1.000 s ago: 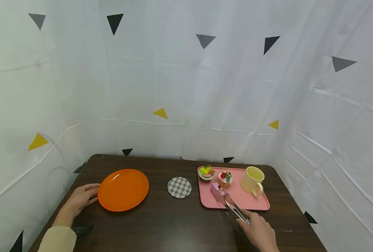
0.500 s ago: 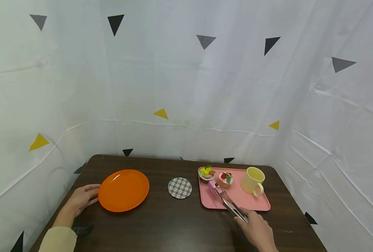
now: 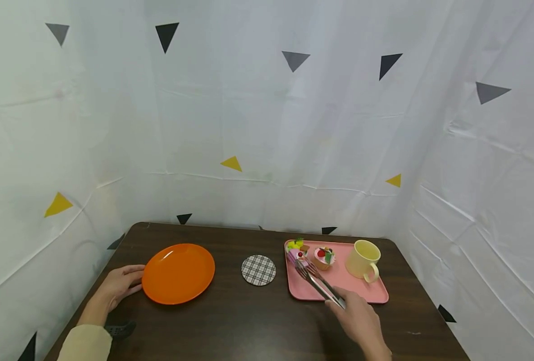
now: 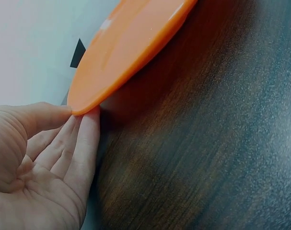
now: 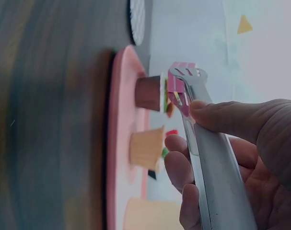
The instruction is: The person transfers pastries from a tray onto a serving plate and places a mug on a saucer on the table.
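At the table's left, my left hand [image 3: 119, 286] pinches the rim of an orange plate [image 3: 178, 274]; the left wrist view has the thumb on top and fingers underneath. My right hand [image 3: 356, 317] grips metal tongs [image 5: 217, 172]. Between the tong tips is a pink cake slice [image 5: 176, 85], with a red berry visible on it in the head view. The slice is raised over the left side of a pink tray [image 3: 357, 292]. Behind it, a brown-cupped cupcake [image 5: 149, 93] is partly covered in the head view. Beside that stands a cupcake with red and green topping [image 3: 324, 257].
A pale yellow mug [image 3: 359, 256] stands on the tray's right side. Between plate and tray lies a round checked coaster [image 3: 258, 270]. The dark wooden table [image 3: 231, 321] backs onto a white curtain [image 3: 249, 115]. A dark strap-like thing [image 3: 121, 329] shows by the left wrist.
The right hand, tongs and cake slice have moved leftward and up, from the tray surface to in front of the left cupcake. The left hand stays at the plate's rim.
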`<state>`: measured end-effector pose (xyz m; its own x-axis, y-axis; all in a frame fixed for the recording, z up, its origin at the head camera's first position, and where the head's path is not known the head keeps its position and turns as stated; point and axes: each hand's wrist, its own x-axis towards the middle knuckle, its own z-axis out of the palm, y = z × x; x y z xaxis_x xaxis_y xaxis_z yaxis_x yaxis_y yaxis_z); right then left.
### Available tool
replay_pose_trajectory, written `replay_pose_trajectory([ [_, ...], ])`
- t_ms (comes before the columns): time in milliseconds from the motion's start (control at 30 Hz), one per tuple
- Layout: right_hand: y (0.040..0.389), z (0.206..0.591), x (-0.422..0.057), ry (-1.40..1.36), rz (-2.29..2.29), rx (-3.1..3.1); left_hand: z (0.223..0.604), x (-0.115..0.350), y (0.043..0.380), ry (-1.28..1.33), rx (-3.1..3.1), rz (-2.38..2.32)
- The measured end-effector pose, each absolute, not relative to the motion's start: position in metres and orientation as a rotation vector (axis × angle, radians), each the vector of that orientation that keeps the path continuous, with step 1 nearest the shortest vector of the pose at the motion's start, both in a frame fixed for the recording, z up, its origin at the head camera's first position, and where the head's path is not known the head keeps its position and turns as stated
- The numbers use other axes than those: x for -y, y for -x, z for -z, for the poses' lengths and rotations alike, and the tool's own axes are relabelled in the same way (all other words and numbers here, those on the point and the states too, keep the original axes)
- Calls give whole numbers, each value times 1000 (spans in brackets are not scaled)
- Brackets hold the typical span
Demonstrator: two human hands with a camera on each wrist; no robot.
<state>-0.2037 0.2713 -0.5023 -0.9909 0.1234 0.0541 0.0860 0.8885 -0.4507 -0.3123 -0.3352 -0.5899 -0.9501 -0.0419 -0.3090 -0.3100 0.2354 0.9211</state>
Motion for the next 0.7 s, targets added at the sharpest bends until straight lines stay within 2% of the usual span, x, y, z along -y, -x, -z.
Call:
replay_pose_trajectory([
  [700, 234, 482, -223, 53, -769, 2940, 594, 332, 312, 386, -2303, -1828],
])
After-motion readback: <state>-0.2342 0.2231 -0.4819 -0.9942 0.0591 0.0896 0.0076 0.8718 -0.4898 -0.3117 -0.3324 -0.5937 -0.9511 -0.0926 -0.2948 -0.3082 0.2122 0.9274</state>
